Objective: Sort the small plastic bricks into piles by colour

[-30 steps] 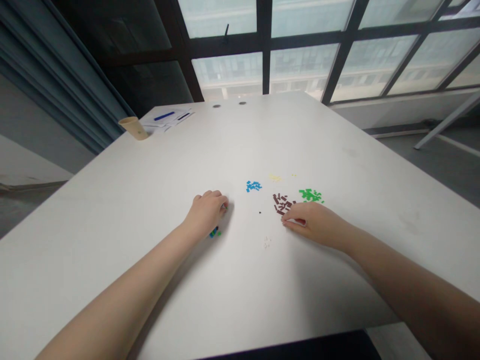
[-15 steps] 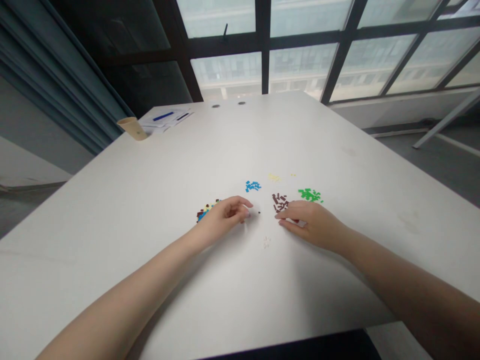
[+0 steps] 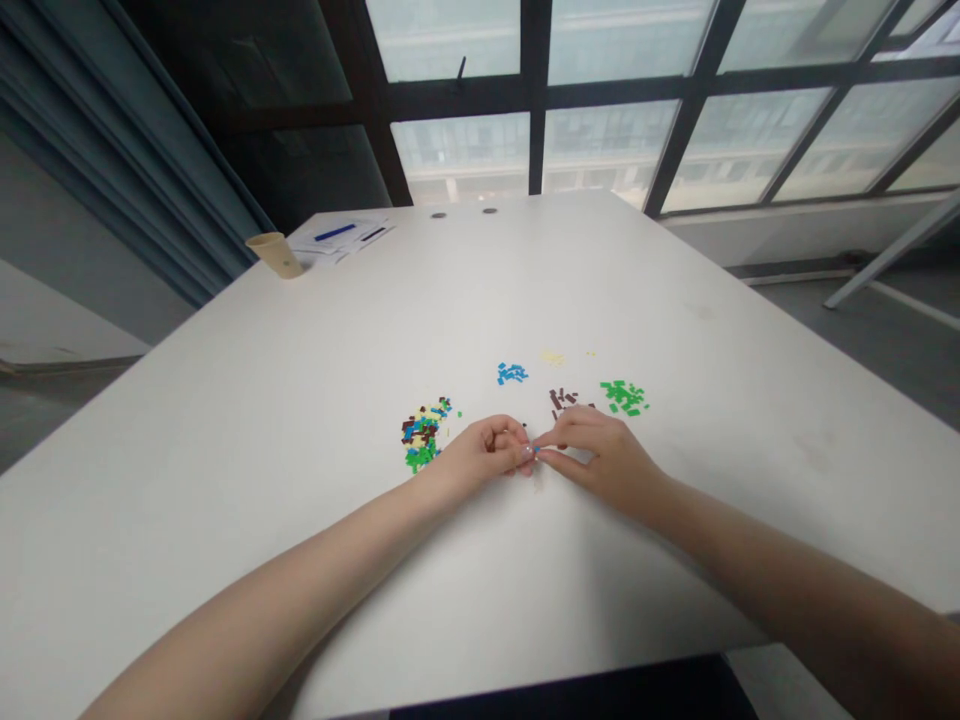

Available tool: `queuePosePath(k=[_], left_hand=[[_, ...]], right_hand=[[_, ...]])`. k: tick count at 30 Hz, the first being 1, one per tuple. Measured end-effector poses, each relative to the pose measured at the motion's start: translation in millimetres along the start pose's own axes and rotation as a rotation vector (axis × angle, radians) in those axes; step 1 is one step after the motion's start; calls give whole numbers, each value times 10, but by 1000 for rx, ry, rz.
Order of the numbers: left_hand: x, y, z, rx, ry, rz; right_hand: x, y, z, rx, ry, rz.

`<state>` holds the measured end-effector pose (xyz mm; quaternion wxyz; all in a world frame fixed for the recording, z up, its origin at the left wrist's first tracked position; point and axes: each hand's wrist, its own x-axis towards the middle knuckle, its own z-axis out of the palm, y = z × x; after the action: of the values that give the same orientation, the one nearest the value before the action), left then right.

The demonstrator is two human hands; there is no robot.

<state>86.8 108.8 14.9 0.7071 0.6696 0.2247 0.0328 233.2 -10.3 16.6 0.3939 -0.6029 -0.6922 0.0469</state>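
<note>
My left hand (image 3: 484, 455) and my right hand (image 3: 600, 455) meet fingertip to fingertip low over the white table (image 3: 300, 400). Both are pinched closed around something too small to make out. Left of my left hand lies a mixed pile of tiny coloured pieces (image 3: 424, 432). Behind my hands lie sorted little heaps: blue pieces (image 3: 512, 373), brown pieces (image 3: 561, 399), green pieces (image 3: 623, 395) and faint yellow pieces (image 3: 553, 356).
A paper cup (image 3: 275, 254) stands at the table's far left edge, with papers and a blue pen (image 3: 335, 232) behind it. Two round cable holes (image 3: 465, 213) sit near the far edge. Windows with dark frames fill the background.
My left hand has moved right, off the mixed pile, uncovering it. My right hand has come left from the brown heap, and the two now meet in a pinch.
</note>
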Motion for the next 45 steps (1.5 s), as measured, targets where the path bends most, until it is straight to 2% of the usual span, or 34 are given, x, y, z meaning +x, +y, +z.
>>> queuePosePath(k=[3, 5, 6, 8, 10, 16, 20, 23, 26, 28, 31, 34, 37, 41, 45], left_hand=[[4, 21, -190, 636, 213, 149], [-2, 49, -362, 1097, 391, 155], [-4, 60, -448, 1262, 436, 115], [0, 73, -594, 1428, 413, 29], [15, 71, -685, 1470, 356, -26], [54, 48, -668, 1463, 335, -9], [59, 42, -632, 1454, 354, 26], [70, 29, -629, 1406, 370, 63], [80, 28, -572, 1180, 341, 159], [77, 40, -482, 912, 253, 202], [58, 49, -316, 505, 83, 172], [39, 19, -198, 275, -8, 146], [30, -32, -152, 198, -5, 160], [32, -67, -122, 159, 57, 179], [23, -36, -102, 219, 110, 189]], right_hand=[[190, 112, -47, -131, -65, 128], [365, 216, -61, -275, -145, 206], [454, 268, -54, -364, -196, 228], [612, 360, -6, -541, -299, 253], [723, 423, 79, -659, -368, 274], [815, 471, 292, -751, -393, 338], [781, 413, 188, -792, -319, 350], [674, 305, 55, -745, -200, 341], [472, 163, 13, -528, -110, 270], [318, 82, 44, -346, -83, 190], [141, 20, 106, -166, -51, 44], [72, 30, 121, -113, -61, -44], [66, 59, 110, -94, -46, -73], [58, 36, 137, -72, -24, -103], [74, 12, 99, -114, -38, -43]])
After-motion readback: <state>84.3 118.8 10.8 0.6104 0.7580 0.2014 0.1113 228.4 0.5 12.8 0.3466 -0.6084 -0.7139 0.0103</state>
